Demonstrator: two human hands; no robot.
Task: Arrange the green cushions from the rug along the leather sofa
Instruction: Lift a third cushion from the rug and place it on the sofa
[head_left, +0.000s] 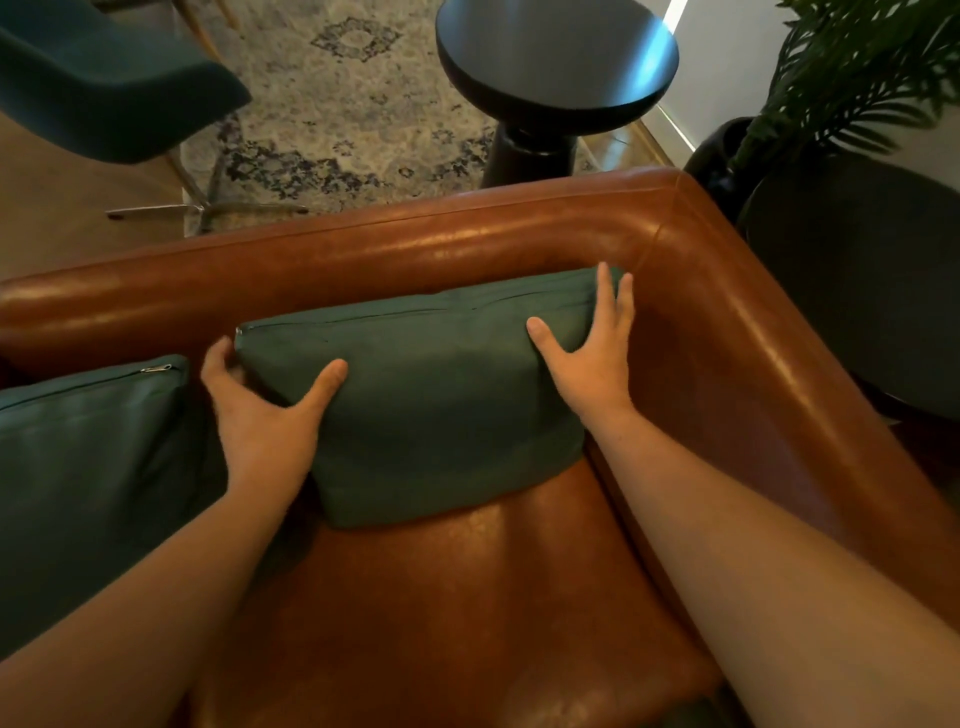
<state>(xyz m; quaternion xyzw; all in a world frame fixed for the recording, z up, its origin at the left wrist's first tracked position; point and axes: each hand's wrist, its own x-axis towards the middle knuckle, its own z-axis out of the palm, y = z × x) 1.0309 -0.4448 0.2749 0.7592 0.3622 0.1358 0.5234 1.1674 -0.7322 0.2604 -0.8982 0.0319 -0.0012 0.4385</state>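
Note:
A green cushion (436, 395) leans against the backrest in the right corner of the brown leather sofa (467, 244). My left hand (260, 410) holds its left end, thumb across the front and fingers behind the edge. My right hand (592, 353) lies on its right end with straight fingers against the top corner and thumb spread over the front. A second green cushion (88, 467) with a zip stands on the seat to the left, close to the first one.
Behind the sofa lie a patterned rug (343, 104), a round black side table (556, 57) and a teal chair (104, 78). A potted plant (852, 78) and a dark round object (862, 270) stand beyond the right armrest.

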